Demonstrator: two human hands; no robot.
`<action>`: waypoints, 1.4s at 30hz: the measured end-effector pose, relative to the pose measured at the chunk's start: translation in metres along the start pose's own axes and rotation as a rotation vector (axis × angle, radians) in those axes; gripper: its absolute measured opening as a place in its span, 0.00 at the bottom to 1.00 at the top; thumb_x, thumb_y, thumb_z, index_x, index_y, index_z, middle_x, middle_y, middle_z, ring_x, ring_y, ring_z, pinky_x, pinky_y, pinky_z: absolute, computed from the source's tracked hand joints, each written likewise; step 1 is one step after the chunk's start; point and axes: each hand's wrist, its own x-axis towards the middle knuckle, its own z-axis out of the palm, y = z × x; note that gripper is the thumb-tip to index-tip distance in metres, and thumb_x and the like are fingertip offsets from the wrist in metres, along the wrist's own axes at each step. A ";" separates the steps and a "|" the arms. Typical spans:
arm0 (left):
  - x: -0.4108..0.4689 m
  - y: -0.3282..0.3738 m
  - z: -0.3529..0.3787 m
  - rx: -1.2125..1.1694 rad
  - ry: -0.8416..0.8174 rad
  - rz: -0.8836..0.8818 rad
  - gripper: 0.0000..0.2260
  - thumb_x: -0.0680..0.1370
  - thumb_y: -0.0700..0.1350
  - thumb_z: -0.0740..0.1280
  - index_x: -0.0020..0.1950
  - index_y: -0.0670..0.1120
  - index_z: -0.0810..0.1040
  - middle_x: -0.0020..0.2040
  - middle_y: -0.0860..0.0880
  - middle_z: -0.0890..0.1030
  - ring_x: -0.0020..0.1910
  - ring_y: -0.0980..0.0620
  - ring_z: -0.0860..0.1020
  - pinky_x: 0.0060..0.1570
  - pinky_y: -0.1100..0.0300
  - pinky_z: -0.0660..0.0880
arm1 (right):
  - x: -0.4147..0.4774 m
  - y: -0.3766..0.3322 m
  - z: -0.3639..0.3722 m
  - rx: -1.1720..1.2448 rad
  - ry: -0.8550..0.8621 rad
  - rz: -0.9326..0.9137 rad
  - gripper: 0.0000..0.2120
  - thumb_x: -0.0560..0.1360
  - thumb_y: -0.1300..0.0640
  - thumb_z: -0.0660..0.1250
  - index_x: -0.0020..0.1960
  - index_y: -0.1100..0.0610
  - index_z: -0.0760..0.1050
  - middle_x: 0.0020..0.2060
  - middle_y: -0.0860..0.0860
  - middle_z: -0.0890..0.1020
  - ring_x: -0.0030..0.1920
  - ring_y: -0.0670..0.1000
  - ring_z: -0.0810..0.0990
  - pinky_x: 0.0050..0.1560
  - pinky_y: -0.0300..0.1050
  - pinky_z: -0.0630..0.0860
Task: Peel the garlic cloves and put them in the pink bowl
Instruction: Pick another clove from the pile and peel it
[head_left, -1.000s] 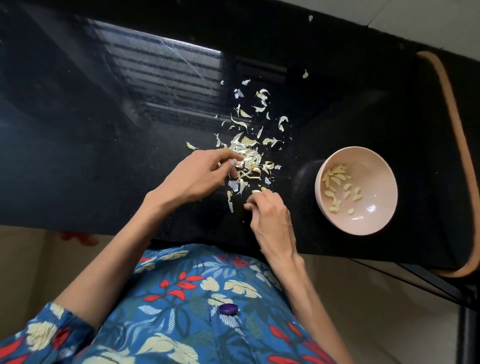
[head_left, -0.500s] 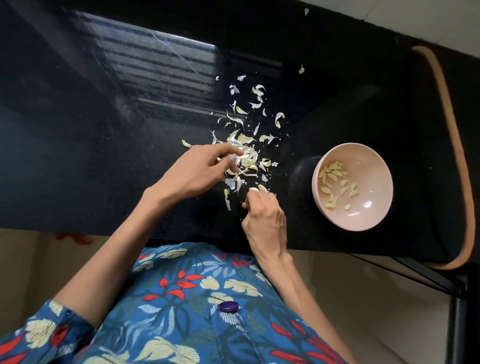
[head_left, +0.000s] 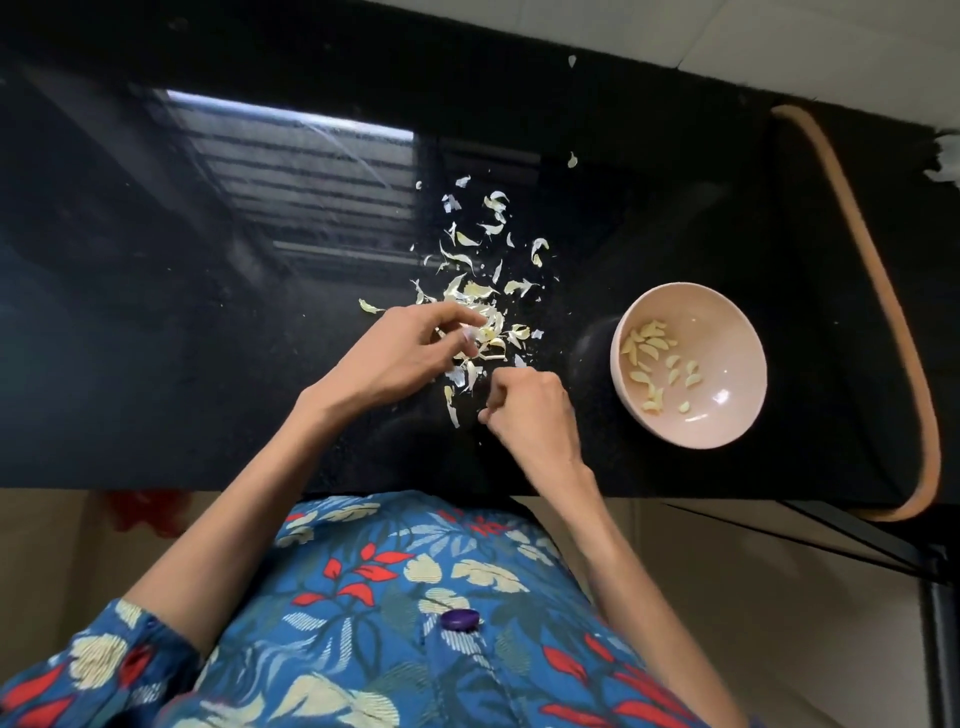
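Head camera, looking down: peeled garlic cloves (head_left: 647, 345) lie inside the pink bowl (head_left: 727, 322), most of them bunched on its left side and a few loose toward the middle. The bowl sits toward the right end of the glossy black surface (head_left: 208, 389), nearer its front edge than its back edge.

Left of the bowl, about midway along the surface, is a scatter of garlic skins (head_left: 478, 296), thickest by the hands and thinning toward the back edge. One stray skin (head_left: 572, 160) lies well apart, farther back.

The left hand (head_left: 395, 358) reaches into the thick part of the scatter with its fingers bent, thumb and forefinger drawn close together among the skins. Whether they pinch a piece cannot be told. The right hand (head_left: 535, 410) is just beside it, nearer the front edge, curled into a loose fist with its knuckles up. Anything inside the fist is hidden.

A strip of bare black surface separates the right hand from the bowl. Left of the left hand the surface runs wide and carries only a window reflection (head_left: 291, 171). Beyond the bowl, a tan curved rim (head_left: 893, 312) bounds the right end. Both forearms cross the front edge, above a blue floral shirt (head_left: 415, 597).
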 end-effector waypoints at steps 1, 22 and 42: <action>0.000 0.001 0.000 -0.033 -0.019 0.008 0.09 0.82 0.47 0.65 0.61 0.52 0.80 0.47 0.53 0.86 0.40 0.53 0.83 0.45 0.54 0.80 | 0.003 0.005 -0.005 0.192 -0.029 0.038 0.10 0.68 0.62 0.78 0.34 0.54 0.78 0.38 0.54 0.85 0.38 0.50 0.80 0.40 0.42 0.74; -0.005 0.035 0.009 -0.712 0.221 -0.108 0.05 0.74 0.39 0.72 0.41 0.38 0.83 0.36 0.44 0.84 0.34 0.52 0.84 0.39 0.65 0.81 | 0.014 -0.012 -0.033 1.179 0.197 -0.078 0.04 0.72 0.67 0.75 0.42 0.60 0.83 0.37 0.57 0.85 0.38 0.51 0.79 0.42 0.45 0.78; 0.004 0.041 0.028 -0.635 0.124 -0.040 0.10 0.84 0.42 0.57 0.47 0.41 0.74 0.32 0.52 0.80 0.33 0.56 0.78 0.39 0.63 0.78 | 0.010 -0.015 -0.046 1.575 -0.013 0.034 0.03 0.75 0.65 0.70 0.45 0.66 0.79 0.33 0.54 0.84 0.32 0.48 0.81 0.35 0.40 0.79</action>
